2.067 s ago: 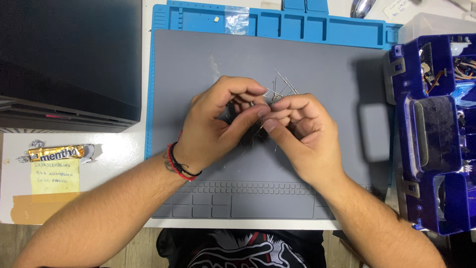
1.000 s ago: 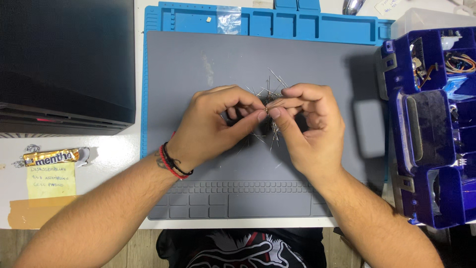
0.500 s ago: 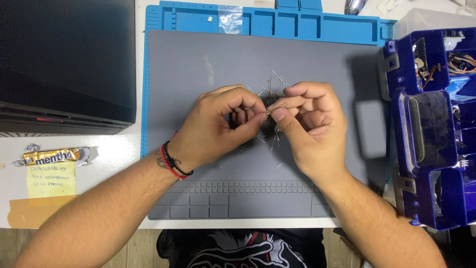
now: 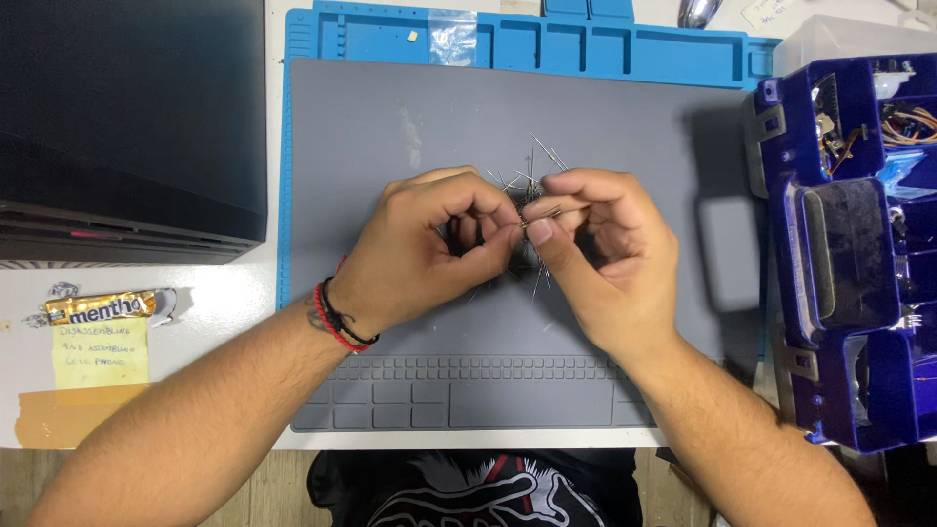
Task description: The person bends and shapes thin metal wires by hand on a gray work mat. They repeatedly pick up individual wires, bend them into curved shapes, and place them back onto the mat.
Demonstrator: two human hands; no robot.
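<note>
Over the grey mat, your left hand and right hand meet, fingers pinching a thin wire-legged component above a heap of others.

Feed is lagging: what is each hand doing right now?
Left hand: fingers pinched shut over the pile of thin wire-leaded parts.
Right hand: pinched shut on one thin part from that pile.

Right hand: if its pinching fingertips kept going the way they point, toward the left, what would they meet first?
Most likely the left hand: the right hand pinches a thin wire lead with its tips almost against the left fingertips. Depth is unclear from above, but they look level over the grey mat.
</note>
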